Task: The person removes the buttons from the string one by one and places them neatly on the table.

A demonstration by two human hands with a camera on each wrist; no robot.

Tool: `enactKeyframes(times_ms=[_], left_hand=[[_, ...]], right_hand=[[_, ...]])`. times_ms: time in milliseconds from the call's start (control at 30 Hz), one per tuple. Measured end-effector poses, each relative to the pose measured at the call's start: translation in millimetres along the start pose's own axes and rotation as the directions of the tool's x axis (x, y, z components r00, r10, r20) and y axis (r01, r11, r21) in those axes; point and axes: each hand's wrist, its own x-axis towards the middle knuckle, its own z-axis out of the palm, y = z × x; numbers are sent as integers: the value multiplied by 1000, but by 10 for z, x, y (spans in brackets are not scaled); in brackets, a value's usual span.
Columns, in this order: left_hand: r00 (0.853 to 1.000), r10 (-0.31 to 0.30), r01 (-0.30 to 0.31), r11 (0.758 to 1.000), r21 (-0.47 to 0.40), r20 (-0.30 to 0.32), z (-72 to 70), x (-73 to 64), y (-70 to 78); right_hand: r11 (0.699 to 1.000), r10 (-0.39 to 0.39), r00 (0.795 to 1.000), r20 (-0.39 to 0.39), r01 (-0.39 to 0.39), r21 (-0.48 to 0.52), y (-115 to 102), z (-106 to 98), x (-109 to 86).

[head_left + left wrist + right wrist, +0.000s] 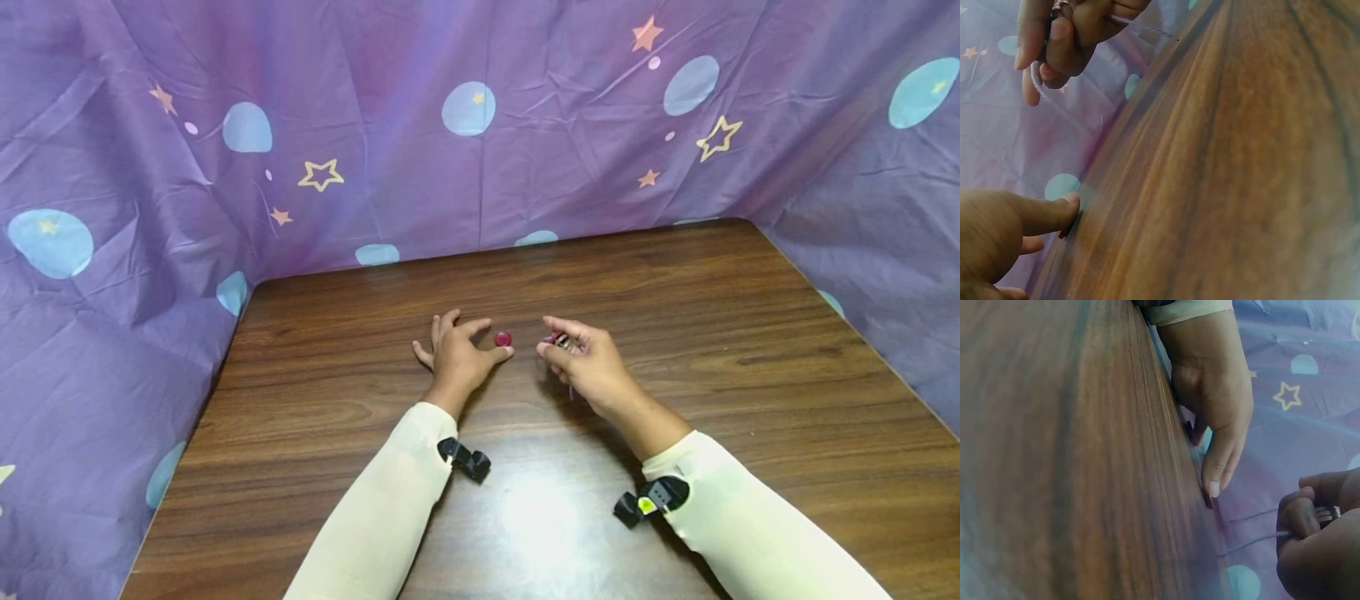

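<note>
One red disc (502, 339) lies on the bench (345, 408) near the centre of the head view, between thumb and forefinger of the left hand (461, 360), whose grip is spread. Just right of centre, the right hand (596, 367) pinches a small banded object (562, 340) with pale cord (1260, 539). Lower right, the black wrist device (669, 493) bears a yellow patch (647, 505), too small to read.

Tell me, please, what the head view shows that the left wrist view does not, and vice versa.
Only the head view shows the pale sleeves, the black wrist devices and the round face of the red disc.
Only the left wrist view clearly shows two cord strands extending from the right hand.
Both share that hand, the left hand, the wooden table and the purple backdrop.
</note>
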Motion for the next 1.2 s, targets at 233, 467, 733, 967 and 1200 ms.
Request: enactKeyframes(times_ms=[233,467,733,967,1200], left_hand=[[999,9,-10,1000,-18,-34,-1,-25,-6],[995,61,-63,998,-25,-76,-20,-63,34],[983,144,-143,990,22,-114,-89,-141,169],[961,241,-243,970,5,-132,-112,-224,318],[942,331,-334,922,-195,-45,-132,-273,423]], right_hand=[[1000,-22,997,-70,23,11,4,2,19],[1000,-19,993,-119,21,14,0,5,10],[1000,-26,990,-140,26,1,4,2,8],[999,-46,992,-116,45,-14,-2,-25,12],[997,-53,994,-96,57,43,-14,-40,9]])
